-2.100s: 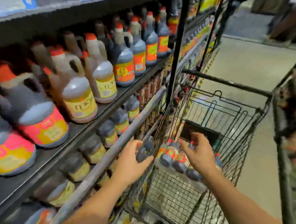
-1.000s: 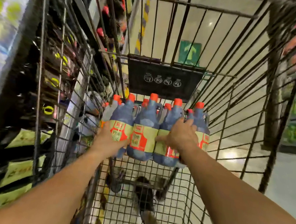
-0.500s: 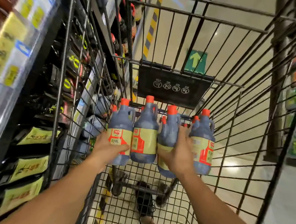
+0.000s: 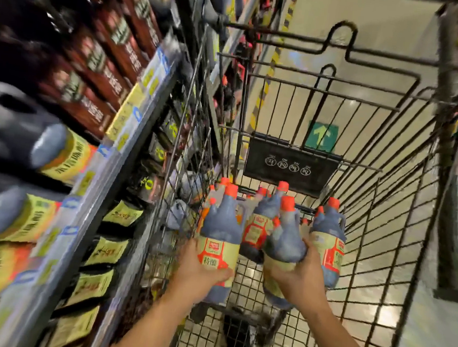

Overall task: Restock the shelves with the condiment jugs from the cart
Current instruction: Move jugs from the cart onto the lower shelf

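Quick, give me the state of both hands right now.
Left hand: closed around a dark plastic jug with an orange cap and red-and-yellow label.
Right hand: closed around a second orange-capped dark jug.

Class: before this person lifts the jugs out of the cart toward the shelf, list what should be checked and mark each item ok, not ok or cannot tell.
1. Left hand wrapped around the left jug: ok.
2. Right hand gripping the right jug: ok.
3. Both orange caps on: ok; whether tight, cannot tell.
4. Held jugs raised off the cart floor: ok.
5. Free slot on the shelf for them: cannot tell, the view is blurred.
6. Remaining jugs standing upright: ok.
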`<state>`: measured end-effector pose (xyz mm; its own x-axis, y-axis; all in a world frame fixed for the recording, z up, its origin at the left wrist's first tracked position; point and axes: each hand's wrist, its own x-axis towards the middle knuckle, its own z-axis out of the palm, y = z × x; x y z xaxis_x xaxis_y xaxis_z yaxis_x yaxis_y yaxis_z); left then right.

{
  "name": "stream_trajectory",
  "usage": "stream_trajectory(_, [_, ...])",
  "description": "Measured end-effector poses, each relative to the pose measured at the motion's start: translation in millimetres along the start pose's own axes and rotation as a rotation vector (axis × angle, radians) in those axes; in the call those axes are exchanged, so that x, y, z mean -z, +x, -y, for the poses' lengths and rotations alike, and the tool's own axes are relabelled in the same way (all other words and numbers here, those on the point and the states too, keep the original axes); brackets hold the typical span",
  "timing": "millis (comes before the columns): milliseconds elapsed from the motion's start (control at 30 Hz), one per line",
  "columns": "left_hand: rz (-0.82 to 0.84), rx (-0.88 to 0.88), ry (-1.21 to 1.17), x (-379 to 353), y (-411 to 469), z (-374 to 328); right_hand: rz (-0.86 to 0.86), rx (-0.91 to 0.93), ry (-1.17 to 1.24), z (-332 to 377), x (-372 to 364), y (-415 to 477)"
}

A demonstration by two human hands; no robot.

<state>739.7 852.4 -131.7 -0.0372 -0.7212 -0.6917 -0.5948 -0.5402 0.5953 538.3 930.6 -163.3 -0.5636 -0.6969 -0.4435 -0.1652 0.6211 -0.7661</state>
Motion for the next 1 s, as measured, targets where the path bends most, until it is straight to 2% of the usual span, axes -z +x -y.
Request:
stream_trajectory(167, [-0.068, -0.155, -0.025, 31.1, -62.6, -18.3, -0.022, 0.116, 0.038, 65.6, 23.1, -54.4])
stream_trajectory(367, [-0.180, -0.397, -0.178, 86.7, -163.4, -42.3, -0.005, 0.358, 0.160, 139.8, 49.1, -130.6])
stream_trajectory(600, [-0.395, -0.592, -0.337, 156.8, -302.2, -19.7, 0.080, 0.664, 0.134, 206.6, 56.6, -245.1])
stream_trajectory(700, [-0.532, -0.591, -0.351, 184.0, -356.4, 7.4, 0.172, 0.750, 0.208, 231.6, 45.9, -300.1])
stream_trajectory(900, [-0.758, -0.558, -0.429, 223.7, -438.4, 74.5, 0.317, 0.940, 0.222, 256.9, 4.2, -390.3])
stream_trajectory(1000, [-0.877, -0.550, -0.477, 237.8, -468.3, 109.2, 0.447, 1.042, 0.217, 264.0, -22.6, -434.0])
